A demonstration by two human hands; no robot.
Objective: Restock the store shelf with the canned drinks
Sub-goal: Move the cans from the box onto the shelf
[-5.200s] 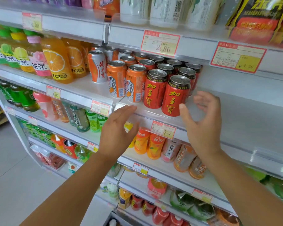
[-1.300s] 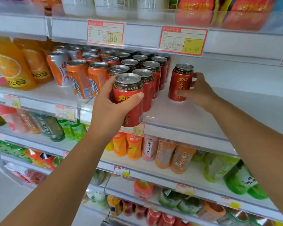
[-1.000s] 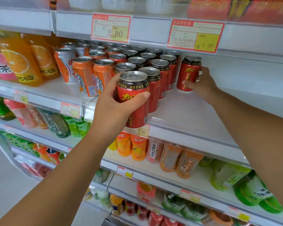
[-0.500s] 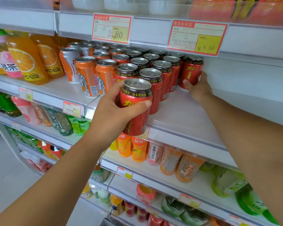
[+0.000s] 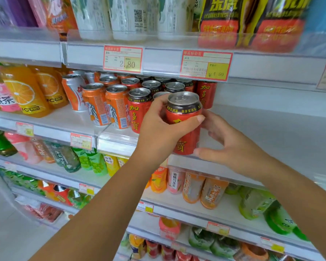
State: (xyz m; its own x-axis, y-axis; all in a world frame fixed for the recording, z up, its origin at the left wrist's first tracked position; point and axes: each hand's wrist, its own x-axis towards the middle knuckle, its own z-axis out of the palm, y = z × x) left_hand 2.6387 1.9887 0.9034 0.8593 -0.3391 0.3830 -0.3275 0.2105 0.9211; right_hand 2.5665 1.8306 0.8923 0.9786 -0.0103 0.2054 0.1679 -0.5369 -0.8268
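Stock item: red can (image 5: pixel 183 129), one unit, sealed, its pull tab flat on the silver lid. It stood upright at the front lip of the shelf (image 5: pixel 271 132), just right of the front row of matching red cans (image 5: pixel 139 112). Whether its base rested on the shelf or hung just above it could not be told. The left hand (image 5: pixel 158 127) gripped the mid-body, with the thumb across the printed front and the fingers curled round the far side. The right hand (image 5: pixel 231 147) was loosely spread and held nothing. It was cupped just beside the can's right flank with the thumb near the base, and contact could not be confirmed. Handling, as judged: probably full, so fairly heavy for its size. The wall was likely rigid under pressure but thin, and liable to dent if knocked or dropped. The smooth lacquered metal probably offered little friction. The best hold was a wrap round the middle of the body, as shown, or one low on the flank, not on the lid or tab. Bare shelf lay open to the right.
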